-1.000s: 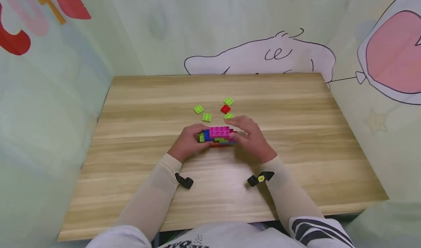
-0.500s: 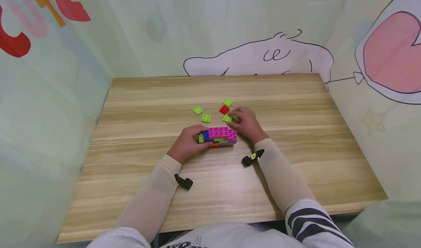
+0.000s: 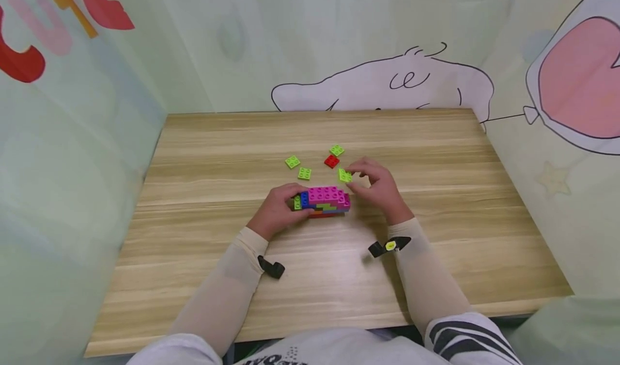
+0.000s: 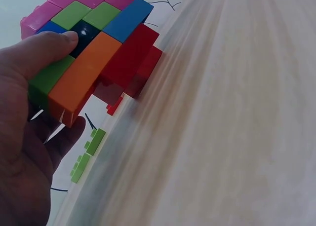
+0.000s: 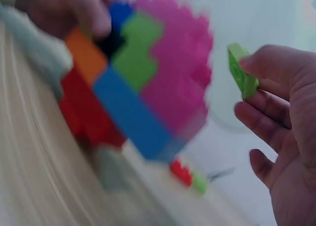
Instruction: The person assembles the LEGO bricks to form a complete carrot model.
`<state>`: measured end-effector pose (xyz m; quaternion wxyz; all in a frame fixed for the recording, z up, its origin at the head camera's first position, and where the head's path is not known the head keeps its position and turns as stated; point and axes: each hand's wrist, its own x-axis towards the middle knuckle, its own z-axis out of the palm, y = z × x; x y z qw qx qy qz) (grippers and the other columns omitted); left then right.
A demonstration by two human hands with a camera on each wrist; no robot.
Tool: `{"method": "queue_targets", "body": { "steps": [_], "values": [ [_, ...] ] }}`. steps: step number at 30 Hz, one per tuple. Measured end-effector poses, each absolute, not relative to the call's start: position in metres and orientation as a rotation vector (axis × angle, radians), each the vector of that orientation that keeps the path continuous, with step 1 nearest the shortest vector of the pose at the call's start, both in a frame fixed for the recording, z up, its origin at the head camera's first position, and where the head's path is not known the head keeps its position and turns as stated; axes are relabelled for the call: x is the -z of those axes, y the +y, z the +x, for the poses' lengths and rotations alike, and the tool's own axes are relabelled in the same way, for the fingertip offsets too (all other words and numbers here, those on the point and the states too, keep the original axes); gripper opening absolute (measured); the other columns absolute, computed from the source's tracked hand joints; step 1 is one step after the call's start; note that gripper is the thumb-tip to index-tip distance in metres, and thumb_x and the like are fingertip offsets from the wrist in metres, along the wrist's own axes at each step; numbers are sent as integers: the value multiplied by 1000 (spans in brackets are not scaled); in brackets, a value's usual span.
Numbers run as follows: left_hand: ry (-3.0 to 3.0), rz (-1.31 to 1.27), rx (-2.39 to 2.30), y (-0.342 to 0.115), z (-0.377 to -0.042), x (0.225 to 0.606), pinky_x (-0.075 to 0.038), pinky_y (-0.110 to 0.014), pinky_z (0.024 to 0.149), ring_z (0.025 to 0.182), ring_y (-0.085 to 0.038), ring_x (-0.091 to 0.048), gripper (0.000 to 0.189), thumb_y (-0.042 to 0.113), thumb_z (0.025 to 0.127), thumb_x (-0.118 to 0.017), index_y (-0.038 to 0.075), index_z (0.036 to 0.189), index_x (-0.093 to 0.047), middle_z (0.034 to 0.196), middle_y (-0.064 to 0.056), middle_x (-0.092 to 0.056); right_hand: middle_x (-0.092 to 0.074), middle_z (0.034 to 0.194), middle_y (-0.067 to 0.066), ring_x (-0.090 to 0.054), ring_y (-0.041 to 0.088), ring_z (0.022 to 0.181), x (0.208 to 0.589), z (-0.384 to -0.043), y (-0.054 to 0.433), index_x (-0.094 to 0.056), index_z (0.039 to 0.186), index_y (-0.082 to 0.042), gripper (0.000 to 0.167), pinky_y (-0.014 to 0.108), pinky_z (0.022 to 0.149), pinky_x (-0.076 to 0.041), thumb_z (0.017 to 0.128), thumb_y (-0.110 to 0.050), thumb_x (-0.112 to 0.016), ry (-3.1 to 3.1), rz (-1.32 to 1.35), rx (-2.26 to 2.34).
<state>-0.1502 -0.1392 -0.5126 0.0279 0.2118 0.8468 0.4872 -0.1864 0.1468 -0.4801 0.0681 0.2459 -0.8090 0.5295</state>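
Observation:
My left hand (image 3: 277, 210) grips the left end of a block of joined toy bricks (image 3: 325, 197), thumb across its near side. Pink bricks form its top; blue, green, orange and red ones show below in the left wrist view, where the thumb (image 4: 52, 46) lies against the bricks. Just beyond the block's right end, my right hand (image 3: 380, 190) pinches a thin lime-green brick (image 3: 345, 175) between thumb and fingertips. In the right wrist view this green brick (image 5: 242, 70) is held up, apart from the block, its studded face turned toward the block.
Behind the block, loose on the wooden table (image 3: 218, 155), lie a red brick (image 3: 331, 161) and three lime-green bricks: one beside the red (image 3: 336, 150), two further left (image 3: 292, 162). Printed cloth walls (image 3: 232, 42) border the table's back and sides.
My right hand left the block's right end, reached to the nearest lime-green brick, and has lifted it back toward the block. The left hand and the block stay in place.

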Motion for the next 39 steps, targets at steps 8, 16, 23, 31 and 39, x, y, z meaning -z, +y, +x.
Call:
{"method": "queue_targets", "body": {
  "steps": [8, 16, 23, 31, 39],
  "values": [
    [2646, 728, -1505, -138, -152, 512, -56, -44, 98, 115, -20, -66, 45, 24, 84, -89, 15, 125, -74, 126, -3, -72, -69, 109, 9, -61, 25, 106, 469, -168, 149, -79, 113, -4, 34, 29, 96, -50, 81, 2, -86, -2432, 1031, -1461],
    [2630, 753, -1530, -138, -153, 512, -55, -43, 97, 114, -18, -66, 43, 25, 84, -89, 17, 124, -74, 125, -1, -72, -64, 109, 2, -59, 18, 102, 455, -166, 149, -81, 116, -12, 33, 31, 89, -52, 84, -3, -85, -2473, 1169, -1303],
    [2602, 764, -1540, -138, -153, 511, -55, -43, 99, 114, -18, -65, 42, 27, 85, -89, 17, 123, -75, 124, 0, -72, -64, 110, 3, -59, 19, 101, 453, -164, 149, -80, 117, -10, 34, 33, 88, -54, 84, -3, -85, -2528, 1178, -1237],
    [2556, 746, -1612, -137, -151, 513, -54, -43, 99, 113, -17, -66, 44, 25, 83, -90, 18, 124, -75, 124, 1, -72, -68, 115, 7, -62, 24, 106, 473, -165, 147, -74, 128, -8, 48, 44, 93, -54, 82, -5, -87, -2472, 1133, -1322],
    [2566, 776, -1658, -146, -160, 519, -51, -48, 102, 123, -23, -60, 41, 20, 95, -75, 10, 135, -67, 134, -5, -67, -72, 120, 2, -63, 20, 108, 506, -170, 138, -69, 126, -10, 43, 47, 101, -50, 87, -16, -86, -2606, 943, -1627]
  ]
}}
